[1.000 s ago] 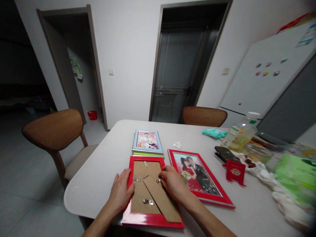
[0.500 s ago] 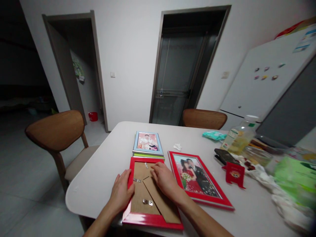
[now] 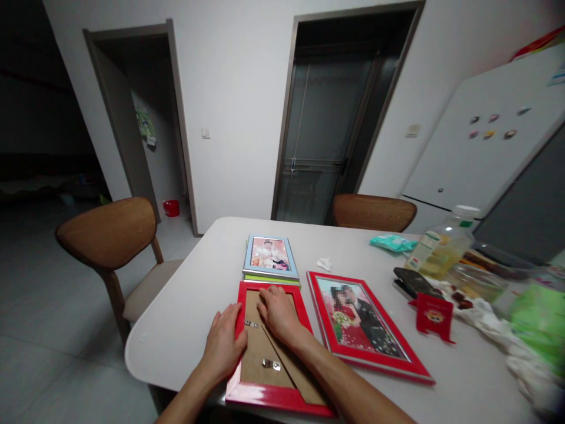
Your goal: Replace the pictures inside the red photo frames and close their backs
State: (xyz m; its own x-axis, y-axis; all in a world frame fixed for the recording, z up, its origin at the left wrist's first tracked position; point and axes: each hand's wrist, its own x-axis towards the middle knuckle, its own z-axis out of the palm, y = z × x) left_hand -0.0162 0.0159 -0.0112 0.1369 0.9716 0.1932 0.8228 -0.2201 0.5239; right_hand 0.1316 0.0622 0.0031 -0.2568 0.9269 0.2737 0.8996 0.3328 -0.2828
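So you've got a white tabletop [image 3: 185,330] with a red frame [image 3: 270,347] lying face down right at the near edge, cardboard backing up. Just beside it on the right is a second red frame with a photo [image 3: 366,327] face up, and beyond it a small blue frame [image 3: 270,257] stacked on something green. Off to the right there's a bottle of yellowish liquid [image 3: 441,247], a dark phone-ish thing [image 3: 412,282] and a little red card [image 3: 435,317].

Your left hand [image 3: 225,341] is spread flat on the frame's left rail, pinning it, not gripping anything. Your right hand [image 3: 276,309] lies on the backing near the top edge, fingers down around the top clip; can't tell if you're pinching it.

What I'd watch: the near edge of that frame looks like it's at or just over the tabletop's edge, so a hard push toward you could slide it off. Also the metal tabs [image 3: 271,365] are thin, so forcing one sideways could bend it or nick a fingertip.
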